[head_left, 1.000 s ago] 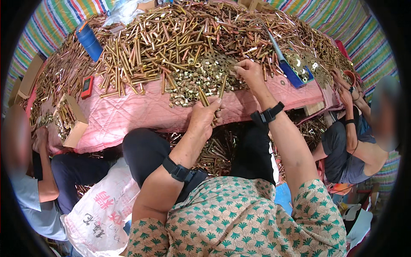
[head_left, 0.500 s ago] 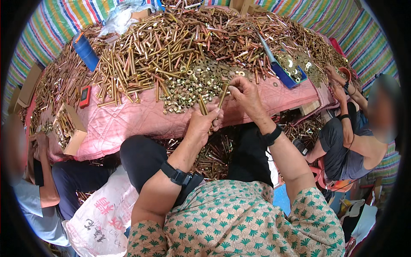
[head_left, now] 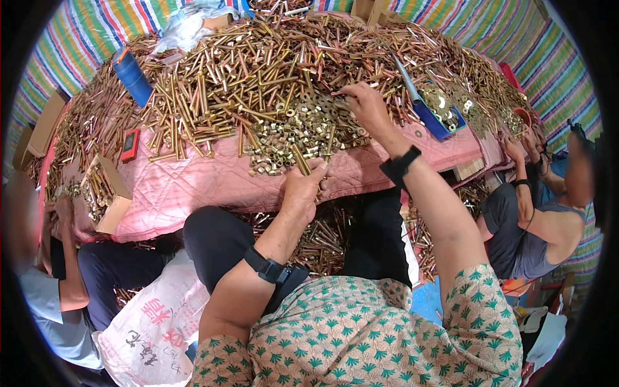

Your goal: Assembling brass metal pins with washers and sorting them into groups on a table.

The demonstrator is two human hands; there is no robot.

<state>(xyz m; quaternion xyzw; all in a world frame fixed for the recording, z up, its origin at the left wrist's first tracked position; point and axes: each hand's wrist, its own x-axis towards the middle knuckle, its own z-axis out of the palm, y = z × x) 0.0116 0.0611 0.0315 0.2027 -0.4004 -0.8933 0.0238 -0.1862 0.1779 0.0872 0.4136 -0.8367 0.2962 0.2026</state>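
My left hand (head_left: pixel 302 192) is closed around a few brass-coloured bolts (head_left: pixel 300 160), which stick up past the thumb above the near edge of the pink quilted cover. One thinner bolt (head_left: pixel 331 140) stands up apart from the others by the fingertips. My right hand (head_left: pixel 369 111) reaches over the heap, thumb and fingers pinched together beside the washers and short metal sleeves; what lies in the pinch is too small to make out. Just in front of my left hand is a pile of loose nuts (head_left: pixel 274 145), with flat washers (head_left: pixel 309 106) behind it.
A large heap of long bolts (head_left: pixel 213 77) covers the pink quilted cover (head_left: pixel 187 184). Around it are a blue cylinder (head_left: pixel 133 79), a red handheld device (head_left: pixel 130 145), a cardboard box (head_left: pixel 115 209) and a blue scoop (head_left: pixel 433 122) holding washers. Co-workers' hands (head_left: pixel 63 211) work at both sides.
My right hand has left the bolt by my left hand and moved forward to the heap. My left hand keeps its bolts in nearly the same place.
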